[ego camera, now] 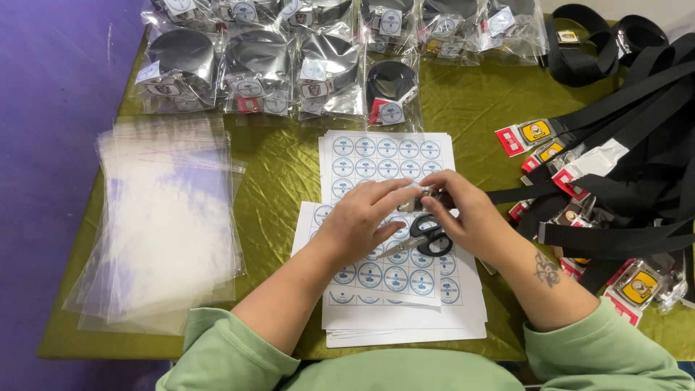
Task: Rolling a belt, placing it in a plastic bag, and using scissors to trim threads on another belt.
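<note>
Both hands meet above the sticker sheets (384, 156): the left hand (358, 221) and right hand (467, 217) pinch a belt buckle (427, 197) between fingertips, just above black-handled scissors (427, 237) lying on the sheets.

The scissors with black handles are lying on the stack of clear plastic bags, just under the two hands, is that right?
Not quite. The scissors lie on the sticker sheets, not on the clear plastic bags, which sit apart to the left. The head view shows them just under the left hand and right hand.
</note>
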